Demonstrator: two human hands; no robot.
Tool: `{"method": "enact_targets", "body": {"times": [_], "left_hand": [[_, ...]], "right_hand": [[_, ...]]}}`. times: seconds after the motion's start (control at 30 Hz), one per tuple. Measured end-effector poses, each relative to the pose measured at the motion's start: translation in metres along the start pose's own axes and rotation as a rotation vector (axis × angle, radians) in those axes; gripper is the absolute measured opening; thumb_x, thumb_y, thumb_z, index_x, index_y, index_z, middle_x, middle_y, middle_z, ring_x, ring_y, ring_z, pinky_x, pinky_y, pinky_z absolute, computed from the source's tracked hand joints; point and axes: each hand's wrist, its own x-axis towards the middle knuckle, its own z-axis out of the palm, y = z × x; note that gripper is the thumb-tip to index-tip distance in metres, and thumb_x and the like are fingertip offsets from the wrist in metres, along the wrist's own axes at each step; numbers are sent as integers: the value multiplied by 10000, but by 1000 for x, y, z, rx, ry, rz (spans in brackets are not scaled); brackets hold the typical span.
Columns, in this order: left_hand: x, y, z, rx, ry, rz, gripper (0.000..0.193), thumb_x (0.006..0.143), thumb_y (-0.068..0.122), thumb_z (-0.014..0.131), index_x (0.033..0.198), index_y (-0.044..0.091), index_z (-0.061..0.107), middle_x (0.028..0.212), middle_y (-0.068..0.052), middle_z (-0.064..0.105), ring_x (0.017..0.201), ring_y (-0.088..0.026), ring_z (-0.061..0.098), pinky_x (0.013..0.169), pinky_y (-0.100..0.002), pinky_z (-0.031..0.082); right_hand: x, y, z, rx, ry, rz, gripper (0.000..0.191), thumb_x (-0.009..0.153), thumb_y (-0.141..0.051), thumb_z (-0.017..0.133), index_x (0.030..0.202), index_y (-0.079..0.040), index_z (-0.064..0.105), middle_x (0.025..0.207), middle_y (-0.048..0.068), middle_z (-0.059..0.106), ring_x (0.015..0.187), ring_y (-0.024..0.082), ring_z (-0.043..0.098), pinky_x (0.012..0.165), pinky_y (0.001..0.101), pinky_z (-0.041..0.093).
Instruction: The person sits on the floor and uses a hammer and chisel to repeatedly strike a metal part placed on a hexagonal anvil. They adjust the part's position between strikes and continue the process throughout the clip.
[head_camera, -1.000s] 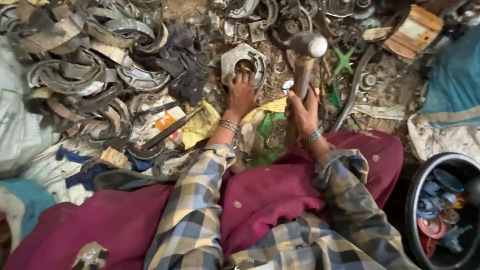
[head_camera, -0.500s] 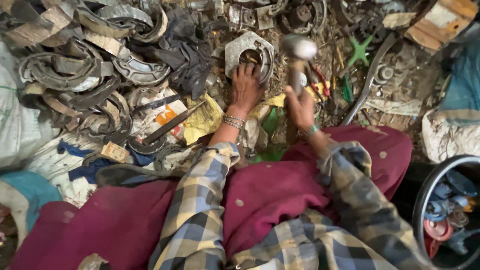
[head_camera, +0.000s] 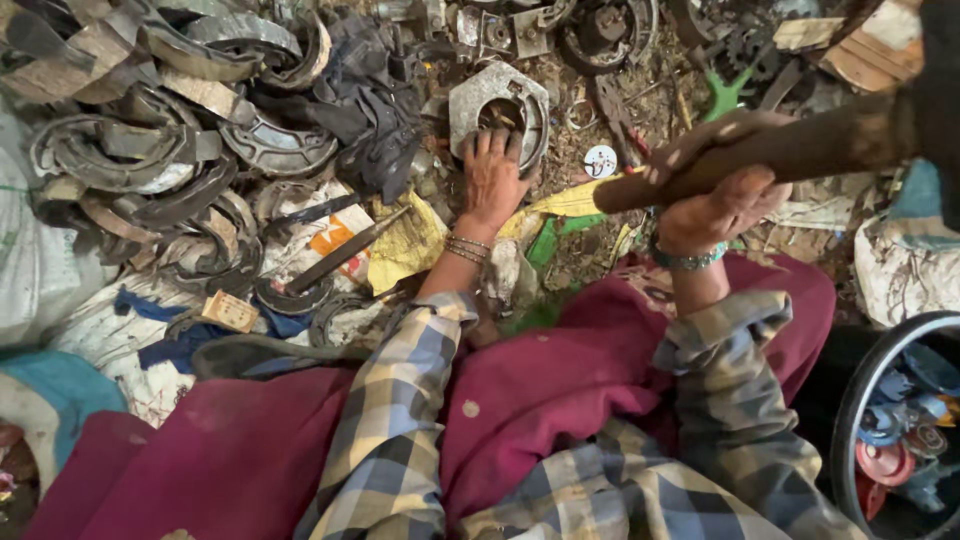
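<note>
Far left, a heap of curved scrap metal pieces (head_camera: 150, 150) covers the ground. Just right of it, my left hand (head_camera: 492, 180) rests palm down on a grey metal housing (head_camera: 500, 105) that lies flat in the dirt, fingers slightly spread over its near edge and round opening. Thin bangles (head_camera: 466, 248) circle that wrist. Further right, my right hand (head_camera: 722, 195) is raised, fingers wrapped tight around the wooden hammer handle (head_camera: 790, 150), which slants up toward the right edge; its head is blurred. A wheel rim (head_camera: 880, 400) sits at far right.
</note>
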Motion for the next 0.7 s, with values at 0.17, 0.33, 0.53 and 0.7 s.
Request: {"method": "enact_targets", "body": {"times": [0.17,0.33,0.53,0.7], "left_hand": [[-4,-10,15,20,30,30,623,764,401,805,1280,72,690,1309,-133,624,1279,-327,513,1141,-533,326],[9,-15,11,44,111,63,516,830,345,830,1252,87,684,1313,-148,621,1282,-332,514,1174,-567,319],[2,-9,-2,-32,31,22,674,802,486,821,1274,30,663,1307,-166,618,1268,-368,502,1142,-570,316],[-2,-7,0,-47,-27,-12,680,794,489,817,1276,35,660,1331,-174,610,1303,-373,483,1117,-570,322]], "right_hand": [[-45,43,21,-695,-71,613,450,1051,-477,617,1036,-27,634,789,89,673,668,231,683,607,355,533],[-63,50,46,-681,-95,1005,495,1018,-510,610,915,-26,617,661,38,620,573,224,621,521,374,493],[-8,-19,36,-153,16,423,454,1028,-489,626,984,-38,597,704,9,625,551,155,604,477,329,490],[-11,-4,20,10,-17,224,416,1032,-456,637,997,-41,635,716,13,634,589,167,623,497,332,503]]}}
